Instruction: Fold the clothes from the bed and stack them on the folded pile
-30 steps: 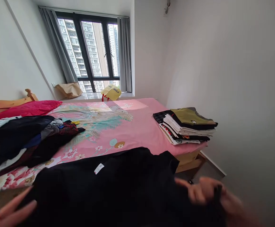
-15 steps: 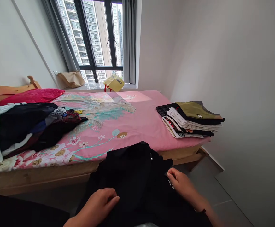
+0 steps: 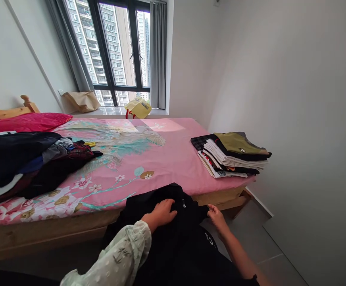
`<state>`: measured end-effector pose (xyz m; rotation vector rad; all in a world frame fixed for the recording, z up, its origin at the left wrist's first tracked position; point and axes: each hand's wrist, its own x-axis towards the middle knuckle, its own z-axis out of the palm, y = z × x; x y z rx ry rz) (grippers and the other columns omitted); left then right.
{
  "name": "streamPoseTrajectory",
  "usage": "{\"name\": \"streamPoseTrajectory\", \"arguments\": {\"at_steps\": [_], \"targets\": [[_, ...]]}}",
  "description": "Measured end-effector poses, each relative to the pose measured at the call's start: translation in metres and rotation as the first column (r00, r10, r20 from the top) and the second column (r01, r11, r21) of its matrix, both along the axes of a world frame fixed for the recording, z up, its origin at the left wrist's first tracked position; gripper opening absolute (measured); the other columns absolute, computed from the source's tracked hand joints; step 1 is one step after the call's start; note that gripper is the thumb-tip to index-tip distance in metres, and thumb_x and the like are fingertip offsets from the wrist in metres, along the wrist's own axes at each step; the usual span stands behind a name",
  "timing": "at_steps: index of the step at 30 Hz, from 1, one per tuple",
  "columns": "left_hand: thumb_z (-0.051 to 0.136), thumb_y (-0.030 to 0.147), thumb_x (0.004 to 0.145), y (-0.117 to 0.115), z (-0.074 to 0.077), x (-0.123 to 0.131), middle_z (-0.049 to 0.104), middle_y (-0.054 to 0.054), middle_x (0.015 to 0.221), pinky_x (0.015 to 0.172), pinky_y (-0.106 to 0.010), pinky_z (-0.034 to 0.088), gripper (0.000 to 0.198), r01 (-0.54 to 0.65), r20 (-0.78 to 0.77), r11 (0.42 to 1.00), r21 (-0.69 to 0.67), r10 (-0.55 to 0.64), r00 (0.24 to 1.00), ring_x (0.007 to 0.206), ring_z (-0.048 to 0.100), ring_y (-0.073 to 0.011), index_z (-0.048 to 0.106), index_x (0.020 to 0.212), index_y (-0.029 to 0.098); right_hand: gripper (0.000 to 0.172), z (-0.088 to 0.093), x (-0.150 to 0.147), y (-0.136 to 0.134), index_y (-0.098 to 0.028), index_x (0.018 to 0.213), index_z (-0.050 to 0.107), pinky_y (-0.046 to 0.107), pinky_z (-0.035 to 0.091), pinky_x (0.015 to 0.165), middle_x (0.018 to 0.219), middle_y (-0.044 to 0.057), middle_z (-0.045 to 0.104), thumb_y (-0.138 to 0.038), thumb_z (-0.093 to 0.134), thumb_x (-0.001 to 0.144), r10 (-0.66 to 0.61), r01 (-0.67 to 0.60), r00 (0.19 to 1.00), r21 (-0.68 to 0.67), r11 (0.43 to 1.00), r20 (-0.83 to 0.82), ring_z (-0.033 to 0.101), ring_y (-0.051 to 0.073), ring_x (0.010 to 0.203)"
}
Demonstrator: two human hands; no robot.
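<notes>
A black garment (image 3: 164,254) with a small white mark and white lettering is draped over the bed's front edge and down toward me. Its exact kind I cannot make out. My left hand (image 3: 161,214) lies on the upper part of the cloth beside the small mark, fingers stretched out and slightly apart. At the garment's right side, my right hand (image 3: 217,217) pinches a corner of the black cloth between thumb and fingers. The white lettering sits just below that hand.
A neat stack of folded clothes (image 3: 232,155) stands on the bed's right end. Loose clothes (image 3: 42,159) are heaped at the left, before a red pillow (image 3: 36,121). A brown paper bag (image 3: 82,101) and a yellow bag (image 3: 139,107) are by the window.
My left hand has moved forward and right onto the upper part of the garment. My right hand has shifted slightly up and pulls the corner outward. The view has turned a little right.
</notes>
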<state>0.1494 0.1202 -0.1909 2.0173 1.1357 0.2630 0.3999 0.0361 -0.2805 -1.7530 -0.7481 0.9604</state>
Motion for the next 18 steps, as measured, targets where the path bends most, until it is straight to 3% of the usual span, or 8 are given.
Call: {"name": "streamPoseTrajectory", "arguments": {"at_steps": [2, 4, 8, 11, 14, 16, 18], "targets": [[0.066, 0.035, 0.065, 0.001, -0.015, 0.015, 0.06, -0.019, 0.115, 0.1, -0.052, 0.029, 0.05, -0.068, 0.027, 0.997, -0.042, 0.069, 0.997, 0.113, 0.049, -0.0376, 0.06, 0.108, 0.012, 0.042, -0.002, 0.002, -0.009, -0.017, 0.096, 0.059, 0.034, 0.05, 0.072, 0.092, 0.007, 0.067, -0.039, 0.052, 0.061, 0.019, -0.018, 1.0, 0.037, 0.999, -0.024, 0.062, 0.024, 0.087], [0.066, 0.042, 0.065, -0.006, -0.025, 0.018, 0.065, -0.017, 0.099, 0.093, -0.05, 0.036, 0.044, -0.103, 0.088, 0.988, -0.114, 0.114, 0.99, 0.102, 0.055, -0.036, 0.063, 0.096, 0.011, 0.039, -0.002, 0.006, -0.017, -0.018, 0.093, 0.059, 0.035, 0.05, 0.077, 0.092, 0.007, 0.067, -0.046, 0.054, 0.066, 0.049, -0.045, 0.997, 0.078, 0.996, -0.053, 0.061, 0.024, 0.088], [0.048, 0.063, 0.075, -0.028, -0.022, 0.002, 0.066, -0.01, 0.08, 0.073, -0.037, 0.047, 0.053, -0.1, 0.264, 0.958, -0.269, 0.173, 0.949, 0.08, 0.062, -0.0251, 0.062, 0.084, 0.013, 0.04, 0.018, 0.004, -0.014, -0.017, 0.088, 0.058, 0.033, 0.046, 0.08, 0.084, 0.005, 0.063, -0.053, 0.057, 0.071, 0.091, -0.087, 0.996, 0.205, 0.975, -0.014, 0.057, 0.021, 0.083], [0.05, 0.065, 0.075, -0.041, 0.003, -0.019, 0.064, -0.006, 0.072, 0.065, -0.029, 0.046, 0.052, -0.058, 0.509, 0.891, -0.451, 0.31, 0.803, 0.068, 0.06, -0.0174, 0.059, 0.082, 0.014, 0.038, 0.067, -0.018, -0.001, -0.018, 0.083, 0.055, 0.027, 0.043, 0.072, 0.075, 0.001, 0.055, -0.054, 0.057, 0.075, 0.178, -0.164, 0.984, 0.394, 0.905, 0.0, 0.051, 0.016, 0.073], [0.061, 0.057, 0.072, -0.053, 0.039, -0.038, 0.053, 0.001, 0.051, 0.055, -0.024, 0.04, 0.041, 0.076, 0.681, 0.823, -0.563, 0.41, 0.607, 0.051, 0.052, -0.0116, 0.057, 0.074, 0.016, 0.034, 0.133, -0.055, -0.001, -0.019, 0.083, 0.05, 0.022, 0.035, 0.055, 0.064, -0.004, 0.045, -0.051, 0.057, 0.078, 0.408, -0.281, 0.895, 0.481, 0.831, -0.182, 0.038, 0.009, 0.056], [0.06, 0.053, 0.075, -0.066, 0.059, -0.05, 0.048, 0.003, 0.048, 0.05, -0.022, 0.034, 0.037, 0.077, 0.696, 0.83, -0.552, 0.408, 0.591, 0.046, 0.046, -0.0094, 0.058, 0.075, 0.016, 0.029, 0.17, -0.084, -0.012, -0.019, 0.078, 0.047, 0.019, 0.028, 0.048, 0.059, -0.006, 0.039, -0.045, 0.06, 0.075, 0.562, -0.395, 0.78, 0.48, 0.784, -0.275, 0.031, 0.007, 0.05], [0.059, 0.05, 0.078, -0.081, 0.072, -0.061, 0.048, 0.003, 0.051, 0.048, -0.02, 0.029, 0.034, 0.038, 0.676, 0.834, -0.551, 0.419, 0.606, 0.045, 0.042, -0.0073, 0.058, 0.075, 0.015, 0.025, 0.192, -0.112, -0.028, -0.017, 0.071, 0.046, 0.018, 0.022, 0.045, 0.054, -0.007, 0.035, -0.037, 0.061, 0.071, 0.659, -0.514, 0.696, 0.443, 0.734, -0.285, 0.027, 0.005, 0.047]]}}
